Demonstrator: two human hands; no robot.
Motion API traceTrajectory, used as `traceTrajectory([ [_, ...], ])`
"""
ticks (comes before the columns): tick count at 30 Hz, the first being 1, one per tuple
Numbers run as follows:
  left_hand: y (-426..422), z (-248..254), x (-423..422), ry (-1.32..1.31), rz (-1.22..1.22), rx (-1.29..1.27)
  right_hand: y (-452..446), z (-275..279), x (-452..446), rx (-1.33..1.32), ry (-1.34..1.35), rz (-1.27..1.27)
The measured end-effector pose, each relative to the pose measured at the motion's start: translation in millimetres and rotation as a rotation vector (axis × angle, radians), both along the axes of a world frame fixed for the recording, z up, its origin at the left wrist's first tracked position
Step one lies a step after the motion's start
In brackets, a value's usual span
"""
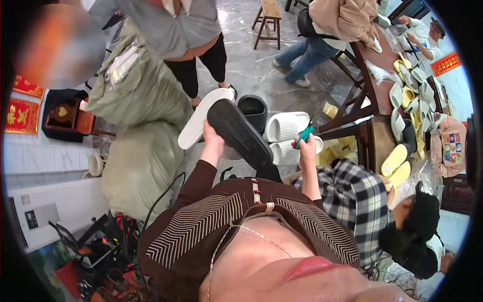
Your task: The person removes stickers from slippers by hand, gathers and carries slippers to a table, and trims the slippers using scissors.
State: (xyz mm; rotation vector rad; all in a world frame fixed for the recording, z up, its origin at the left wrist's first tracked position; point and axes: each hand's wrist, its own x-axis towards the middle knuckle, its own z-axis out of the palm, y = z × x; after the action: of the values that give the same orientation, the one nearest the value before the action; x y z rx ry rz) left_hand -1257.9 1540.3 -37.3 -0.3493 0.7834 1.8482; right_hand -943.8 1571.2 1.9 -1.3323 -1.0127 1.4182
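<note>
My left hand (213, 139) is closed on a pair of slippers at the centre: a black one (239, 132) with its ribbed sole showing, and a white one (204, 117) partly behind it. Green-handled scissors (305, 135) are in my right hand (306, 149), their dark tips pointing away from me. Beyond and between the hands stand a black slipper (252, 111) and white slippers (287, 126) with ribbed straps, close to my right hand. What they rest on is mostly hidden.
Large green sacks (143, 168) bulge at the left. A person in grey (183, 30) stands ahead. On the right, a wooden table (371, 95) bears many slippers (410, 93), with a person in a plaid shirt (354, 201) near it. A stool (270, 10) stands farther off.
</note>
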Motion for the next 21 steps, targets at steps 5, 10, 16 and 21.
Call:
traceTrajectory([
  [5, 118.5, 6.3, 14.5, 0.014, -0.106, 0.177, 106.1, -11.8, 3.0, 0.021, 0.014, 0.006],
  [10, 228.1, 58.3, 16.3, -0.064, -0.114, 0.160, 199.2, -16.4, -10.4, -0.105, 0.074, 0.151],
  [16, 323.3, 68.9, -18.9, -0.048, -0.098, 0.206, 314.1, -15.2, -56.7, -0.271, 0.206, 0.307],
  [21, 404.8, 53.8, -69.9, -0.006, -0.027, 0.209, 413.8, -15.1, -111.6, -0.260, 0.266, 0.335],
])
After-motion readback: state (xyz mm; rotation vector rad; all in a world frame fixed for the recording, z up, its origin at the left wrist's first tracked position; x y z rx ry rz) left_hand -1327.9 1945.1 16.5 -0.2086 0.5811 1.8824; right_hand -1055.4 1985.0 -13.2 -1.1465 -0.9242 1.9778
